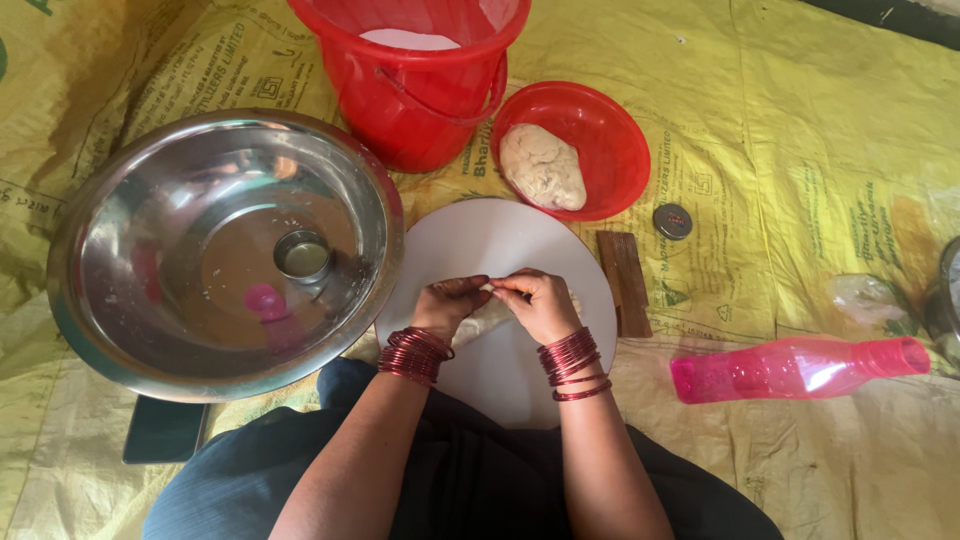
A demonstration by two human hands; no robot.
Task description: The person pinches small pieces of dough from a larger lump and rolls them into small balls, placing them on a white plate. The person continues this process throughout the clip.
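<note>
Head view, looking down at a round white board (500, 250) on the floor.

Hands: left hand (447, 302) and right hand (540, 300) meet over the board centre, fingers curled in and pinched on a pale dough piece (482, 322) stretched between them. The piece is elongated and lies under both palms, touching the board.

Progress, judged: one small portion is in work and not yet flattened. A larger dough lump (542, 166) sits unused in the red bowl (615, 130) at 1 o'clock of the board, so most remains.

At 10 o'clock a steel basin (150, 250) holds a small metal cup (302, 256). Red bucket (415, 85) at 12 o'clock.

Packaging: yellow printed sack sheeting (800, 150) covers the floor, dark green lettering. A pink plastic bottle (795, 367) lies on its side at 3 o'clock.
</note>
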